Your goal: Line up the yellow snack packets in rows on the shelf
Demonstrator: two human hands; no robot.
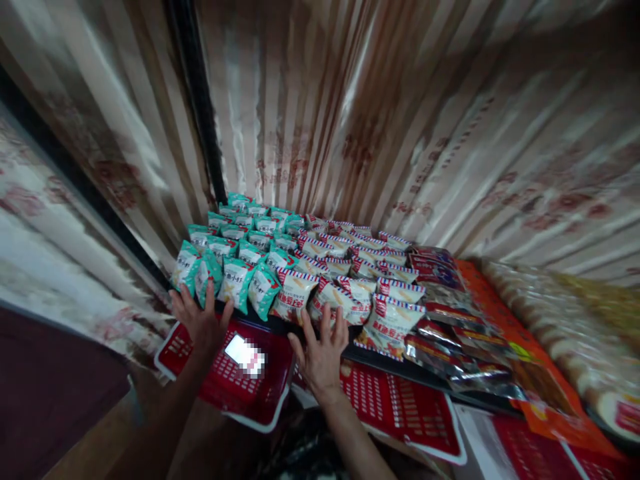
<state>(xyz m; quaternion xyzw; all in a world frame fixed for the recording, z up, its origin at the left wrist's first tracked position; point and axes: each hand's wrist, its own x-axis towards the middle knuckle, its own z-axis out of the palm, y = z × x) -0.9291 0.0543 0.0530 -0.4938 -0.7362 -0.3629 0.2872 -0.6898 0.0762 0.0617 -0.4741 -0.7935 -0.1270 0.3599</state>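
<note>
My left hand (203, 320) has its fingers spread against the front of a row of teal snack bags (235, 283), at the left end of the shelf. Further right, my right hand (320, 350) rests its spread fingertips against white snack bags (294, 293) with red lettering and striped top edges. Both kinds of bag stand upright in several packed rows. Neither hand holds a bag. A white bag at the front right (390, 327) stands a little apart from my right hand.
Silvery dark packets (445, 347), orange packages (545, 400) and clear-wrapped rolls (565, 340) lie to the right. Red baskets (250, 400) sit below the shelf's dark front edge. A patterned curtain (310, 120) hangs behind, with dark poles (197, 100) at the left.
</note>
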